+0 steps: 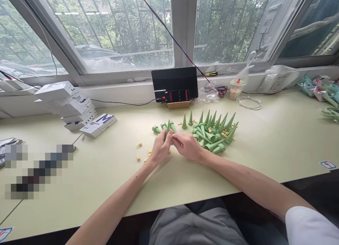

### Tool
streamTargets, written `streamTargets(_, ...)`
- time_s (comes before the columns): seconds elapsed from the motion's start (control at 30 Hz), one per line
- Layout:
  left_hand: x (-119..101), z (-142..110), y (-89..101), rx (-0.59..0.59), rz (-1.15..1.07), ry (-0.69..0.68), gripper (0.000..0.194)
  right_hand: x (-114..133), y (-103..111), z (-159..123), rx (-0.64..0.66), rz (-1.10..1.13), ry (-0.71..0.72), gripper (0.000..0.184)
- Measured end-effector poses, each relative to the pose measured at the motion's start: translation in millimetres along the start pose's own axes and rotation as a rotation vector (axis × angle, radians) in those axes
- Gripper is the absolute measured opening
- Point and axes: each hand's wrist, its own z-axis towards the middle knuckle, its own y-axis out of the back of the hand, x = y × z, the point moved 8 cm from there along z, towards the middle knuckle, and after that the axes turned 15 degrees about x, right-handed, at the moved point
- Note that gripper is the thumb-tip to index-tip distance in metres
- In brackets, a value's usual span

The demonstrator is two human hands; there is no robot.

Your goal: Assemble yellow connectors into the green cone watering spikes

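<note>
Over the middle of the table my left hand (158,149) is closed around a green plastic watering spike (167,127), its tip pointing up. My right hand (190,146) meets it, thumb and fingertips pinching a small yellow valve (173,135) against the spike's side. How far the valve is seated is hidden by the fingers. To the right stands and lies a heap of green spikes (212,146), several with yellow valves fitted. A few more spikes (156,129) lie just behind my left hand. Loose yellow valves (138,157) are scattered to its left.
A tablet (174,79) with a phone (178,95) before it leans at the window sill. White boxes (75,105) are stacked back left. A bagged cup (236,87), a coiled cable (249,102) and colourful plastic items (319,89) line the back right. Blurred objects lie left.
</note>
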Motion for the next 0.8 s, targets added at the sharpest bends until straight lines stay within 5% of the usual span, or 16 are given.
streamTargets(0.8, -11.4, -3.5, 4.7, -0.035, 0.116, 0.020, 0.040, 6.0, 11.5, -4.6, -0.120, -0.134, 0.015, 0.032)
